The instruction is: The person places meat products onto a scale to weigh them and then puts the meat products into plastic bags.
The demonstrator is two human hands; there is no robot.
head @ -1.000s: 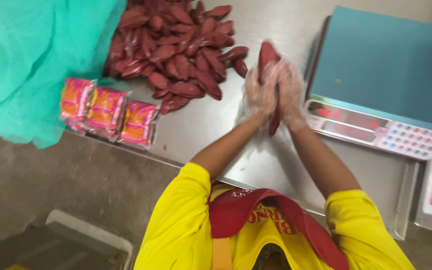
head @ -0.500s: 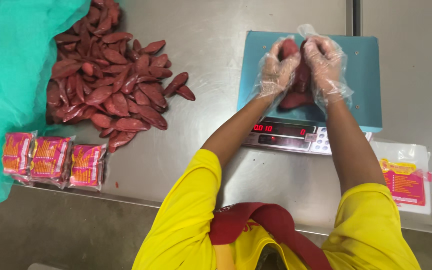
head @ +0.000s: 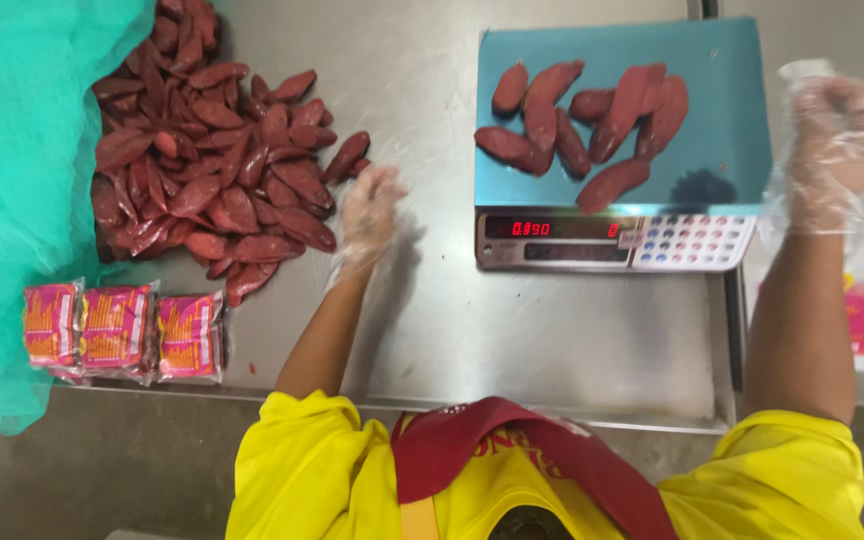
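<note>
Nine dark red sausages lie on the blue platform of the weighing scale, near the steel table's far right edge. They look firm, light and slightly greasy, best pinched mid-length. The left hand, gloved, hovers open and empty just beside the big sausage pile at the left. The right hand is loosely fisted, empty. Three pink packets sit along the near edge.

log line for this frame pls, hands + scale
left hand: gloved, empty, beside sausage pile | right hand: gloved, fisted, right of scale | sausages on blue scale platform | pink packets at table edge
</note>
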